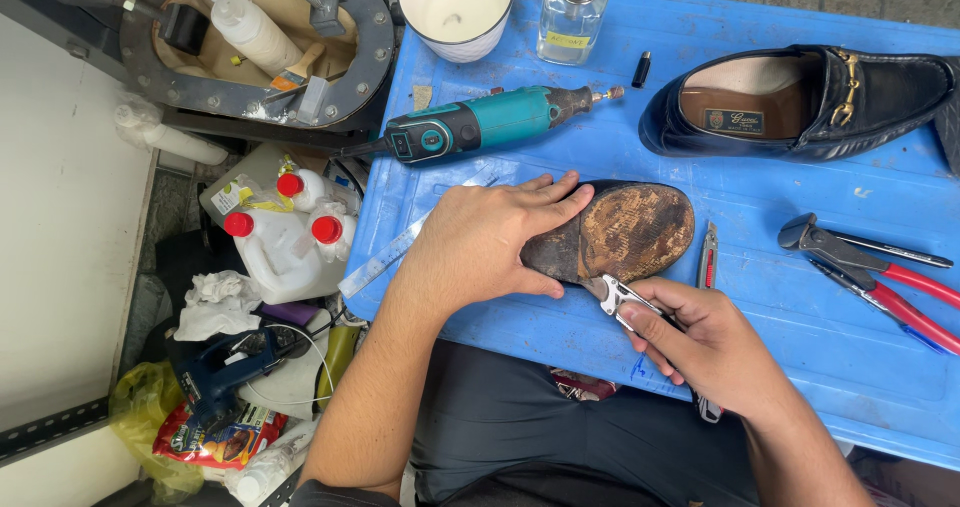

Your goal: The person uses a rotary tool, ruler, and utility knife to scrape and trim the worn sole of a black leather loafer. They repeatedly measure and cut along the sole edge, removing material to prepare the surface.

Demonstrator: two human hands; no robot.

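A black shoe lies sole up on the blue table, its worn brown heel facing me. My left hand presses flat on the sole's front part and holds it down. My right hand grips a metal folding knife, whose blade tip meets the near edge of the heel. The matching black loafer stands upright at the back right.
A teal rotary tool, a white cup and a glass bottle lie at the back. Red-handled pincers rest at the right, a utility knife beside the heel. White bottles with red caps and clutter sit on the floor to the left.
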